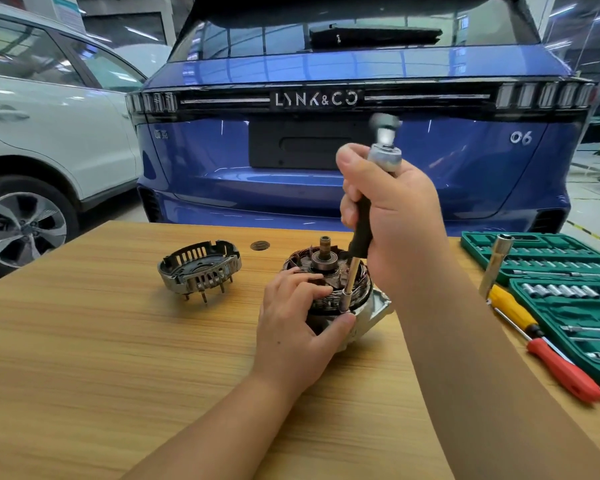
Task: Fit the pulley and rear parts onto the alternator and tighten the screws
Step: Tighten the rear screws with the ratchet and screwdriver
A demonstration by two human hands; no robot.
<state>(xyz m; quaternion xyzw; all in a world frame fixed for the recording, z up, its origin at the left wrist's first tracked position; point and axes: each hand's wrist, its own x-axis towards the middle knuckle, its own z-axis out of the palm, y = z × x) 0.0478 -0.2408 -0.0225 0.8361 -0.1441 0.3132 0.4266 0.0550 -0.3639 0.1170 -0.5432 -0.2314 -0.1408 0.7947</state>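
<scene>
The alternator point(329, 271) stands on the wooden table point(101, 358) with its copper windings and shaft end facing up. My left hand point(295, 327) grips its near side, thumb against the silver housing point(378, 306). My right hand point(392, 216) is wrapped around the black handle of a socket driver point(359, 233) held nearly upright. The driver's metal socket tip point(347, 297) sits on the alternator's rim beside my left thumb. The rear cover point(200, 268), a slotted metal ring with studs, lies apart on the table to the left.
A green socket set case point(551, 261) lies open at the right edge, with a yellow-handled screwdriver point(513, 308), a red-handled screwdriver point(561, 372) and a long socket point(497, 265) beside it. A small dark disc point(260, 245) rests near the far edge. Beyond the table stand a blue car point(326, 150) and a white car point(49, 133).
</scene>
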